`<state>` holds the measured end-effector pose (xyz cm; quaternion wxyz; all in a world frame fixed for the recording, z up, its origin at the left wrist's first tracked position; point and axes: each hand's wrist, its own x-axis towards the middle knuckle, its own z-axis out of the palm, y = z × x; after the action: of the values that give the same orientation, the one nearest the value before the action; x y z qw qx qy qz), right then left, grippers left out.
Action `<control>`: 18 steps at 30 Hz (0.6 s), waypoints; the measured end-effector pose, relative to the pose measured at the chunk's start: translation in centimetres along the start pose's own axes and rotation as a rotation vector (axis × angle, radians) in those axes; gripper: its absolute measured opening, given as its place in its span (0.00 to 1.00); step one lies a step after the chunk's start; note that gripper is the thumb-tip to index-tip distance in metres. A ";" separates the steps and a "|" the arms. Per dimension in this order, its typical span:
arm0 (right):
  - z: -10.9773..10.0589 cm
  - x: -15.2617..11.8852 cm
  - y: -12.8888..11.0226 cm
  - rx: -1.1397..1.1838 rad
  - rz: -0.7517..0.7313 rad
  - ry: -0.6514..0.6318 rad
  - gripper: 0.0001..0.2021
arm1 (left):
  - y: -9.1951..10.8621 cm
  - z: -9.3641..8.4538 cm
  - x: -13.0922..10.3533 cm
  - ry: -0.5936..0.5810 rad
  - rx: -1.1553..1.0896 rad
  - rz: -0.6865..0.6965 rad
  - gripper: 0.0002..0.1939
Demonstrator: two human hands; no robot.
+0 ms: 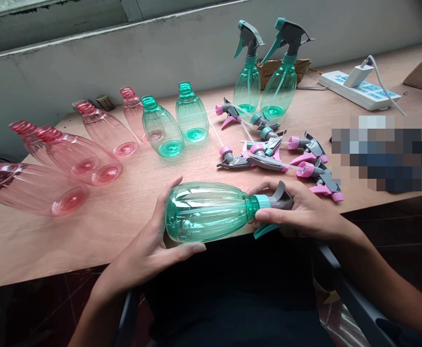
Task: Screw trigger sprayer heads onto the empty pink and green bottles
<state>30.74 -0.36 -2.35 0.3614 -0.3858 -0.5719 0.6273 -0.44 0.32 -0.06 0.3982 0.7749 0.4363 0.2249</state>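
A clear green spray bottle [207,212] lies on its side in the air at the table's front edge, held between my two hands. Its base rests in my left hand [160,231], with the thumb along the near side and the fingers behind. Around the turquoise collar and grey spray head [281,200] at the other end, my right hand [301,207] is closed, thumb on the collar. A turquoise trigger [265,230] points down below that hand. The spray head sits on the bottle's neck, and a thin tube shows inside.
Several pink bottles [106,130] without heads stand at the left, beside two open green bottles [192,115]. Loose spray heads [265,149] lie beyond my right hand. Two green bottles with heads [247,86] stand at the back, near a white power strip [359,89]. A blurred patch covers the right.
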 end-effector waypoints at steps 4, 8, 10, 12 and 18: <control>0.0 -0.1 0.0 -0.007 0.004 0.012 0.16 | 0.1 0.0 0.0 0.004 -0.006 -0.014 0.51; 0.0 -0.1 -0.1 0.003 0.013 0.010 0.17 | -0.2 0.1 -0.1 -0.009 -0.039 -0.016 0.51; 0.0 -0.1 -0.1 0.010 0.019 0.010 0.17 | -0.3 0.1 -0.1 -0.009 -0.044 -0.013 0.51; 0.0 -0.1 -0.2 0.019 0.021 0.016 0.17 | -0.3 0.1 -0.1 -0.005 -0.033 -0.018 0.51; 0.0 -0.1 -0.3 0.014 0.003 0.026 0.17 | -0.1 0.1 0.0 -0.001 -0.031 -0.030 0.52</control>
<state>30.81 -0.43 -2.06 0.3704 -0.3922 -0.5621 0.6269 -0.45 0.33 -0.18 0.4136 0.7622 0.4442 0.2250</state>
